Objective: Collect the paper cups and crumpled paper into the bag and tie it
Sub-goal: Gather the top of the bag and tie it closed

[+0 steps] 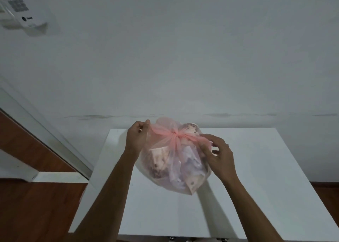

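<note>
Bag (174,161) mid-table (256,168), handles pinched by left hand (136,137) and right hand (219,155).

Translucent pink bag (174,161), knotted on top, holds patterned paper cups (159,159) and crumpled paper (190,161).

Dim, flat indoor lighting, grey cast on the wall (183,58), soft arm shadows on the table (275,168), wide-angle bending at edges, slight overall softness, no glare.

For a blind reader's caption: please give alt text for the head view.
Two hands, left hand and right hand, pull the tails of a translucent pink plastic bag, knotted and full, on a white square table.
</note>
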`<state>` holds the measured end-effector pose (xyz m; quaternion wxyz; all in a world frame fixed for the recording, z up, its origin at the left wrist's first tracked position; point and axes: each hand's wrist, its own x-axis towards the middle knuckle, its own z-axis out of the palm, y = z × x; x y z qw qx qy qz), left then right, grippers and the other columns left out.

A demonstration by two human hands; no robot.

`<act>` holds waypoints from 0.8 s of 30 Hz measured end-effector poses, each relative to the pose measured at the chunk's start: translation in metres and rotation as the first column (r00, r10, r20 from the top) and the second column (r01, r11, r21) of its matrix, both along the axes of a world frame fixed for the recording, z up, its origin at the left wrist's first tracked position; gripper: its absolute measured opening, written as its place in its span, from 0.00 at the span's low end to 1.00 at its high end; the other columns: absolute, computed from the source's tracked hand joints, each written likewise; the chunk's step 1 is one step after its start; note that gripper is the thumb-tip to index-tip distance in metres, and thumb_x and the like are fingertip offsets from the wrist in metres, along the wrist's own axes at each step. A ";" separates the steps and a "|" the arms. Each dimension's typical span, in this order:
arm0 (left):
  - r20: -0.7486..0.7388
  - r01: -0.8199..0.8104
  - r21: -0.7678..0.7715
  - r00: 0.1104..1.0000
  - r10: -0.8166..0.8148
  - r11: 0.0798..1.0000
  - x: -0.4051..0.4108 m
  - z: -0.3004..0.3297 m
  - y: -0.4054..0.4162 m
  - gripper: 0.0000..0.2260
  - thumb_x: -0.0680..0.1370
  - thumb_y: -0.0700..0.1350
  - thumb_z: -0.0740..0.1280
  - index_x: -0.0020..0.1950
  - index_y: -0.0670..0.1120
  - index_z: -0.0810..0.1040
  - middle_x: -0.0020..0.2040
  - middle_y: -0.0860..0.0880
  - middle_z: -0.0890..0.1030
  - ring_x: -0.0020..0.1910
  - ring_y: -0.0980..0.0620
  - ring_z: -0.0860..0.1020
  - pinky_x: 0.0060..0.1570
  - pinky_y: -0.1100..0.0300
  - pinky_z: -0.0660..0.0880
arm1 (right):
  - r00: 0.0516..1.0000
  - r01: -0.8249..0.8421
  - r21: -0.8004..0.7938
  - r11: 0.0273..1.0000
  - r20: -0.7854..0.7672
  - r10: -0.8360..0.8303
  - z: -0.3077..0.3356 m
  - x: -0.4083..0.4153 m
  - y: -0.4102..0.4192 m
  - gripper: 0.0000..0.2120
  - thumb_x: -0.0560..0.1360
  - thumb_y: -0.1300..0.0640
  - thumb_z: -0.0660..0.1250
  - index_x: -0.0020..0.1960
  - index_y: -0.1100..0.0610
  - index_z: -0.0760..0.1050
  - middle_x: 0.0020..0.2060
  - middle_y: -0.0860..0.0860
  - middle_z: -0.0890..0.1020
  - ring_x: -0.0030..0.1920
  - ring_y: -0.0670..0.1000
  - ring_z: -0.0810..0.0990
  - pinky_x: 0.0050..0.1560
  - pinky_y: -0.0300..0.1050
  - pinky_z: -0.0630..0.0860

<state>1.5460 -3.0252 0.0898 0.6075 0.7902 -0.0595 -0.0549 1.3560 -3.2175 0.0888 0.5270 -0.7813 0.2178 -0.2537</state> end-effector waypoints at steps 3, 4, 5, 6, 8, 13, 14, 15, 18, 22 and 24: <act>0.013 -0.034 0.049 0.999 0.034 0.998 -0.010 -0.016 0.008 0.12 0.78 0.56 0.68 0.51 0.48 0.80 0.48 0.52 0.83 0.47 0.60 0.80 0.48 0.62 0.76 | 0.991 0.002 0.185 0.983 -0.129 0.023 -0.007 0.004 0.002 0.32 0.66 0.28 0.68 0.68 0.32 0.68 0.60 0.35 0.75 0.56 0.41 0.76 0.57 0.42 0.73; -0.032 -0.018 0.041 0.999 0.020 0.999 -0.014 -0.021 0.010 0.15 0.77 0.55 0.69 0.58 0.47 0.79 0.55 0.50 0.82 0.54 0.54 0.80 0.55 0.58 0.76 | 0.986 -0.002 0.220 0.976 -0.162 0.038 -0.010 0.007 0.002 0.36 0.63 0.25 0.67 0.70 0.32 0.65 0.61 0.35 0.75 0.57 0.41 0.76 0.58 0.42 0.73; -0.083 0.002 0.043 0.997 0.001 0.999 -0.019 -0.025 0.012 0.19 0.77 0.55 0.70 0.64 0.47 0.76 0.60 0.50 0.79 0.58 0.51 0.78 0.60 0.55 0.75 | 0.982 -0.010 0.225 0.974 -0.183 0.052 -0.011 0.010 0.003 0.38 0.63 0.25 0.67 0.70 0.32 0.64 0.61 0.36 0.76 0.57 0.41 0.76 0.57 0.41 0.72; -0.119 0.022 0.066 0.993 -0.014 0.998 -0.023 -0.028 0.015 0.22 0.76 0.56 0.70 0.67 0.48 0.74 0.62 0.51 0.77 0.59 0.51 0.76 0.61 0.54 0.74 | 0.977 -0.020 0.211 0.977 -0.202 0.064 -0.013 0.015 0.004 0.36 0.64 0.26 0.68 0.70 0.33 0.65 0.62 0.36 0.76 0.58 0.41 0.76 0.58 0.42 0.72; -0.152 0.037 0.119 0.988 -0.019 0.992 -0.028 -0.031 0.022 0.27 0.74 0.62 0.70 0.68 0.50 0.73 0.60 0.52 0.75 0.57 0.52 0.75 0.58 0.54 0.73 | 0.968 -0.036 0.186 0.982 -0.239 0.081 -0.016 0.024 0.006 0.33 0.66 0.28 0.68 0.68 0.38 0.69 0.62 0.39 0.78 0.61 0.45 0.77 0.62 0.46 0.73; -0.249 -0.096 0.086 0.962 0.114 0.992 -0.042 -0.033 0.059 0.28 0.69 0.67 0.69 0.63 0.51 0.77 0.60 0.49 0.79 0.58 0.47 0.77 0.56 0.50 0.75 | 0.951 -0.072 0.185 0.980 -0.283 0.123 -0.019 0.046 0.029 0.41 0.60 0.25 0.63 0.65 0.47 0.75 0.63 0.47 0.80 0.62 0.52 0.77 0.62 0.47 0.73; -0.251 -0.125 0.080 0.958 0.141 0.989 -0.045 -0.034 0.070 0.28 0.69 0.68 0.69 0.62 0.52 0.78 0.60 0.49 0.79 0.59 0.46 0.77 0.57 0.50 0.74 | 0.950 -0.094 0.189 0.978 -0.276 0.145 -0.020 0.051 0.037 0.41 0.60 0.25 0.62 0.65 0.47 0.75 0.63 0.47 0.80 0.63 0.52 0.77 0.60 0.46 0.73; -0.253 -0.157 0.075 0.952 0.171 0.985 -0.049 -0.033 0.081 0.30 0.68 0.69 0.69 0.62 0.52 0.78 0.60 0.49 0.80 0.59 0.46 0.77 0.58 0.50 0.74 | 0.948 -0.123 0.191 0.974 -0.269 0.173 -0.020 0.056 0.046 0.41 0.59 0.25 0.62 0.65 0.47 0.75 0.63 0.48 0.80 0.63 0.52 0.77 0.60 0.45 0.72; -0.262 -0.261 0.063 0.927 0.269 0.963 -0.057 -0.026 0.116 0.34 0.66 0.69 0.69 0.65 0.50 0.77 0.63 0.46 0.79 0.61 0.43 0.77 0.64 0.44 0.73 | 0.929 -0.210 0.203 0.956 -0.265 0.260 -0.022 0.072 0.077 0.42 0.60 0.25 0.63 0.66 0.48 0.74 0.63 0.48 0.80 0.63 0.52 0.77 0.65 0.51 0.73; -0.274 -0.401 0.043 0.876 0.397 0.915 -0.064 -0.022 0.172 0.29 0.70 0.64 0.72 0.67 0.51 0.75 0.67 0.44 0.76 0.64 0.43 0.75 0.67 0.44 0.70 | 0.897 -0.316 0.220 0.923 -0.248 0.366 -0.023 0.091 0.131 0.34 0.63 0.28 0.66 0.63 0.44 0.76 0.59 0.44 0.81 0.60 0.49 0.79 0.59 0.46 0.74; -0.282 -0.456 0.005 0.853 0.439 0.890 -0.065 -0.020 0.202 0.29 0.70 0.63 0.73 0.67 0.51 0.75 0.68 0.44 0.76 0.64 0.43 0.75 0.67 0.44 0.70 | 0.877 -0.372 0.212 0.904 -0.237 0.417 -0.022 0.102 0.159 0.32 0.65 0.29 0.66 0.63 0.44 0.75 0.58 0.43 0.81 0.59 0.48 0.79 0.58 0.45 0.74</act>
